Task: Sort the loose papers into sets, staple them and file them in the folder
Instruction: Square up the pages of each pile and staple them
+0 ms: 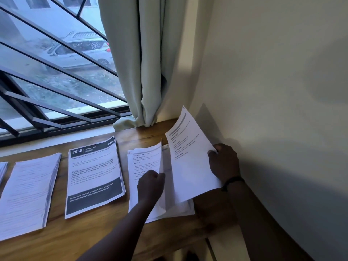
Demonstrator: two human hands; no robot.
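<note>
**Two hands leafing through the rightmost stack of papers**

On the wooden table (120, 234), four stacks of printed papers lie in a row along the window side. The rightmost stack (145, 166) sits near the table's right edge, close to the wall. The left hand (150, 185) rests on this stack with its fingers curled, pinching the edge of a sheet (159, 155) that stands lifted and bowed upward from the pile. The right hand (224, 162) grips a separate printed sheet (190, 159) by its right edge, thumb on top and fingers curled around it; this sheet is raised and tilted, its far corner pointing up toward the wall corner and its near end overlapping the stack's right side. A dark band (233, 180) circles the right wrist.

Just left of the worked stack lies a thick stack with a dark header reading "2939" (94, 176) and a dark block at its near end. Farther left is another thick stack of text pages (28, 193), and at the table's left edge only a sliver of a fourth stack (2, 170) shows.

A pale curtain (141, 63) hangs to the table's far edge, beside a barred window (47, 72).
</note>
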